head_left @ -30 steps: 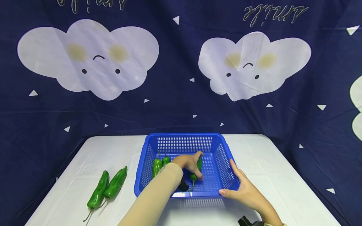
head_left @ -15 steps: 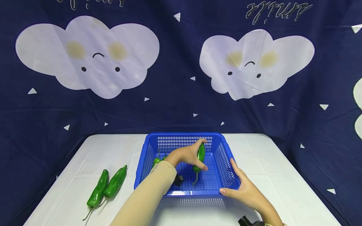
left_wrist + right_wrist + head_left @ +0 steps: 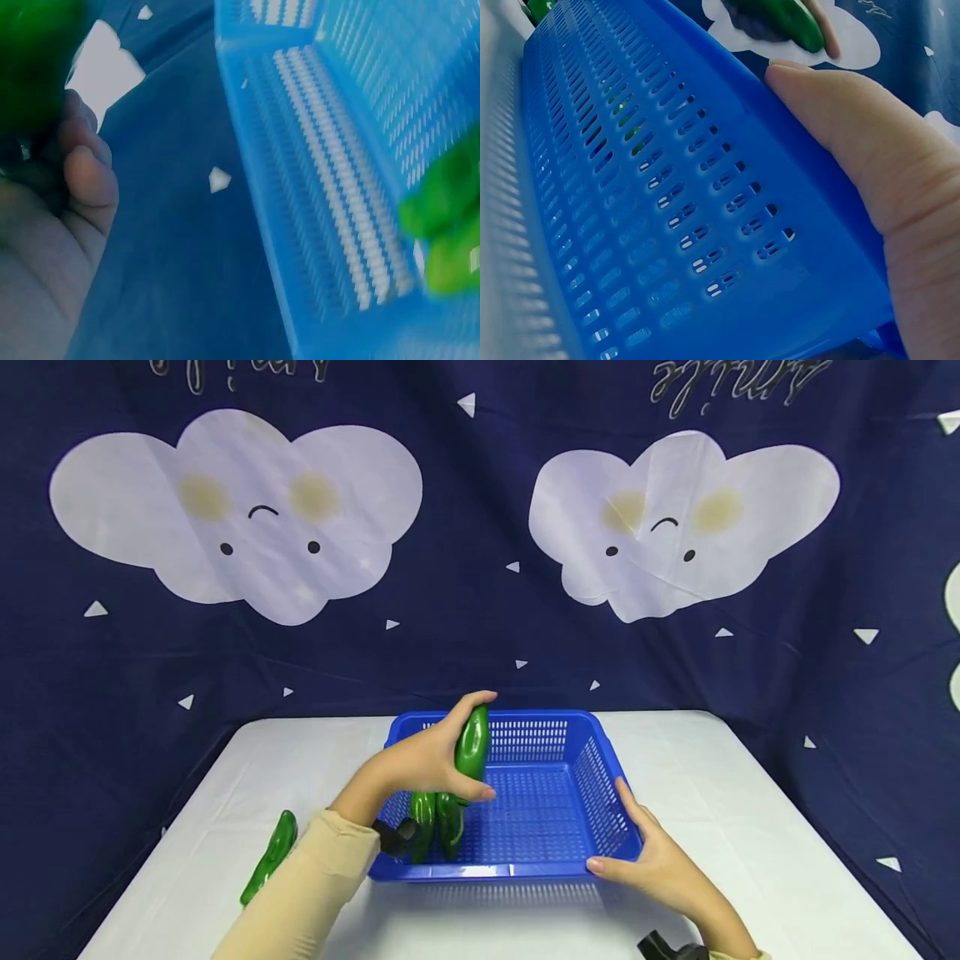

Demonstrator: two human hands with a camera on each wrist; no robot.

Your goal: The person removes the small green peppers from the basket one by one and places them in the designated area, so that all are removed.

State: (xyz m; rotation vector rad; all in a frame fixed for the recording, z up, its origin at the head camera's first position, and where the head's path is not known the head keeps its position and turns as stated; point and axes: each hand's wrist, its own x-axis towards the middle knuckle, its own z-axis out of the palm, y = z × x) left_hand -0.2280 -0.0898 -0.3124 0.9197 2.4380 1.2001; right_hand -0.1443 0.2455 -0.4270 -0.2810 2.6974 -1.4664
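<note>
My left hand (image 3: 423,756) grips a long green pepper (image 3: 472,743), held up above the left half of a blue plastic basket (image 3: 585,727). In the left wrist view this pepper (image 3: 34,67) is a blurred green shape at the top left, beside the curled fingers. My right hand (image 3: 660,868) holds the basket's near right corner, thumb over the front rim and fingers along the right side. Two more green peppers (image 3: 423,827) lie inside at the left, partly covered by my left hand and its wrist camera.
Left of the basket, another green pepper (image 3: 272,858) lies on the white tablecloth (image 3: 667,752), partly hidden by my left sleeve (image 3: 307,877). Behind the table hangs a dark blue curtain (image 3: 450,652) with clouds.
My left hand has lifted the pepper from the basket floor and carried it left and up. My right hand stays at the corner. My left sleeve now covers one of the two table peppers.
</note>
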